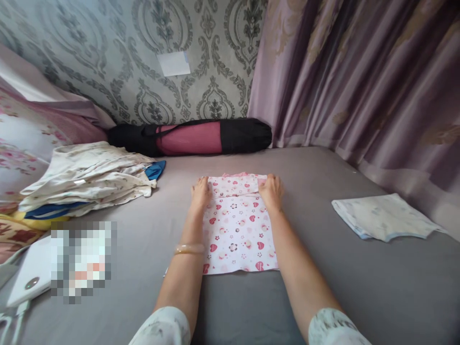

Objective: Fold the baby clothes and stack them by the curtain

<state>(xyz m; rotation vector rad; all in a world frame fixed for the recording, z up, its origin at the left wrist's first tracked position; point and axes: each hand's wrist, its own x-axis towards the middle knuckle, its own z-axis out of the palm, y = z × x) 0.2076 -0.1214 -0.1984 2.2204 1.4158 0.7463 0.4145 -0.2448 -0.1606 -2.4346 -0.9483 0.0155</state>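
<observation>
A white cloth with red hearts and small flowers (235,230) lies flat on the grey bed sheet (237,306). Its far part is folded over into a band, and a pink frilled edge shows beyond the fold. My left hand (201,192) grips the far left corner with curled fingers. At the far right corner, beside a bit of pink fabric, my right hand (272,192) is closed on the same cloth. The fingertips of both hands are partly hidden.
Rumpled pale clothes (93,175) lie at the left, near a white power bank (34,273) with cables and a blurred-out item. A folded pale garment (384,215) is at the right. Along the wall rests a black and maroon long bag (190,137); purple curtains (341,72) hang at the right.
</observation>
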